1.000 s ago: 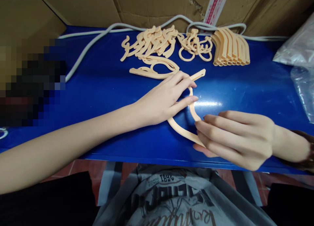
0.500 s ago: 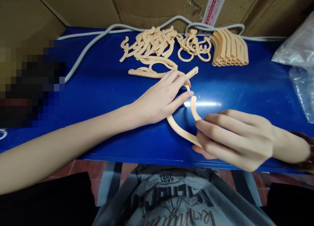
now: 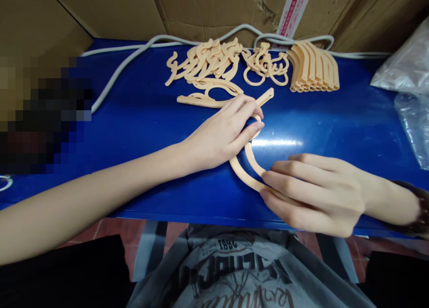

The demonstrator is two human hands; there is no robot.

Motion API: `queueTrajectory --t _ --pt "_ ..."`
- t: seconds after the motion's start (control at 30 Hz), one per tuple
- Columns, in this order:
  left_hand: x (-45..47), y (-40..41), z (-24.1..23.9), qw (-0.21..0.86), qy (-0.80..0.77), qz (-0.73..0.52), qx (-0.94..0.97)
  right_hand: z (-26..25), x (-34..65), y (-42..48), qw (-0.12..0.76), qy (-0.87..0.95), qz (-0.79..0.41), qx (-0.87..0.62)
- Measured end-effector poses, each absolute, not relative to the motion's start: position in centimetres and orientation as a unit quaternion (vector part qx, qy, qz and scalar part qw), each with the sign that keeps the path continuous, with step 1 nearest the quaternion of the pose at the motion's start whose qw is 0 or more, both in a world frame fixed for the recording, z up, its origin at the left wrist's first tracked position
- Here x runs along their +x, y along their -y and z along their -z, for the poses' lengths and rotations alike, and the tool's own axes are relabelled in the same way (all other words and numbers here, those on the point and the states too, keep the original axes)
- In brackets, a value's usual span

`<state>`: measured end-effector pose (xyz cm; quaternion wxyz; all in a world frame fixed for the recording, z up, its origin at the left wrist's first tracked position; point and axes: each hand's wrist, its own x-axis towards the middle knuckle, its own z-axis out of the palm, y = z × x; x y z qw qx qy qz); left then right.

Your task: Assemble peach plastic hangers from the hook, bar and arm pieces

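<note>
My left hand (image 3: 231,129) is closed over the middle of a beige plastic clothes hanger, pressing it to the blue table. Past its fingers a straight slotted hanger arm (image 3: 266,97) sticks out at upper right, and a small ring-like part (image 3: 257,130) shows beside the thumb. From beneath the palm a long curved strip (image 3: 244,176) of the hanger sweeps down to the right. My right hand (image 3: 315,192) pinches a second curved strip (image 3: 253,160), whose upper end lies near my left thumb. Fingers hide where the two strips run together at lower right.
Behind my hands lie a pile of loose hanger arms (image 3: 211,60), a cluster of ring-shaped hanger pieces (image 3: 266,67) and a neat stack of curved pieces (image 3: 313,69). A folded hanger (image 3: 197,101) is close to my left hand. A white cable (image 3: 124,64) and clear plastic bags (image 3: 402,71) border the table.
My right hand has shifted slightly left, bringing the upper end of its curved strip down and left, nearer the lower strip. My left hand stays nearly still on the hanger.
</note>
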<state>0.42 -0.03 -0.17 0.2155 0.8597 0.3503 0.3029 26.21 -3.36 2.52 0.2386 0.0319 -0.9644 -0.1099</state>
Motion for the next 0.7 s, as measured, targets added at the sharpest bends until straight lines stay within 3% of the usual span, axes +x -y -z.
queueTrajectory --t 0.47,0.7 --pt "0.3 -0.2 0.3 0.206 -0.338 -0.306 0.866 -1.9 26.4 2.8 0.21 0.972 0.105 0.0" --pt "0.1 -0.3 0.5 0.184 -0.345 -0.293 0.872 -2.7 26.5 2.2 0.154 0.983 0.09 -0.035"
